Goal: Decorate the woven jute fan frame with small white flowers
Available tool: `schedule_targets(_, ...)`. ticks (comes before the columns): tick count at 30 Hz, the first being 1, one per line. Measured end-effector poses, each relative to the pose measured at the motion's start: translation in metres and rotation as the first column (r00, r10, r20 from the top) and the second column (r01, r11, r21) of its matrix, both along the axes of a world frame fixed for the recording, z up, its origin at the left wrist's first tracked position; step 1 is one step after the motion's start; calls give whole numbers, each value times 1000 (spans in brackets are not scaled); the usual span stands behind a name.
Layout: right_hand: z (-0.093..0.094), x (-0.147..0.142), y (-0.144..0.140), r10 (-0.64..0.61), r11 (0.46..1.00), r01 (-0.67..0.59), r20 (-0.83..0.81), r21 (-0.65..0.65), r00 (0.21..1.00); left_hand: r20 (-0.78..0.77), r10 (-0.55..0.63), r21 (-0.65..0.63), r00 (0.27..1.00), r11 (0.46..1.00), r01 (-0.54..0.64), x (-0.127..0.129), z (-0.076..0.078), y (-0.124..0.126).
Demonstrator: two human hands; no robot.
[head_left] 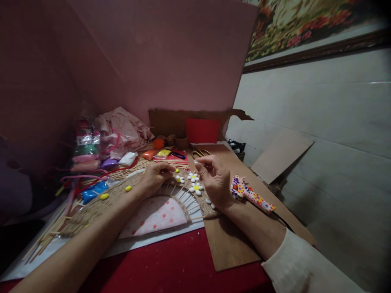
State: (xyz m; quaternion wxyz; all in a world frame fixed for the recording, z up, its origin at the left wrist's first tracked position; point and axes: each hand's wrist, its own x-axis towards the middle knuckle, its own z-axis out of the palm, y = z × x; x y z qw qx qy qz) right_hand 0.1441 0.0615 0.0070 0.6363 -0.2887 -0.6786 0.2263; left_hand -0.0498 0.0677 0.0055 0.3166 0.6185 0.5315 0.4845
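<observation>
Jute-wrapped fan frame [122, 197] lies on a red table [171, 264], its sticks running out of frame at the left. The left hand [155, 177] rests curled on its rim; whether it holds anything is hidden. The right hand [215, 181], fingers bent, pinches something tiny and white above white clay daisies [195, 188].

Background items: scissors [200, 153] beside a red card [202, 130]; pink cloth [124, 129] at left; framed flower picture [305, 24] upper right.
</observation>
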Motion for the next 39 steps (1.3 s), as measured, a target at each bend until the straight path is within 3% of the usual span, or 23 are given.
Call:
schedule_targets(8, 3, 0, -2, -9, 1000, 9, 8, 20, 1000, -258, 48, 168, 965, 986, -4, 0, 3, -2)
schedule_targets(13, 3, 0, -3, -10, 1000, 10, 13, 20, 1000, -339, 18, 173, 941, 984, 43, -4, -4, 1)
schedule_targets(20, 4, 0, -3, -12, 999, 11, 11, 36, 1000, -397, -4, 125, 918, 990, 58, -9, -13, 7)
schedule_targets(36, 4, 0, -4, -21, 998, 20, 28, 59, 999, -378, -36, 118, 925, 989, 87, -5, -11, 4)
schedule_targets(39, 4, 0, -4, -21, 998, 19, 31, 67, 999, -397, 0, 87, 918, 996, 38, -6, -6, 1)
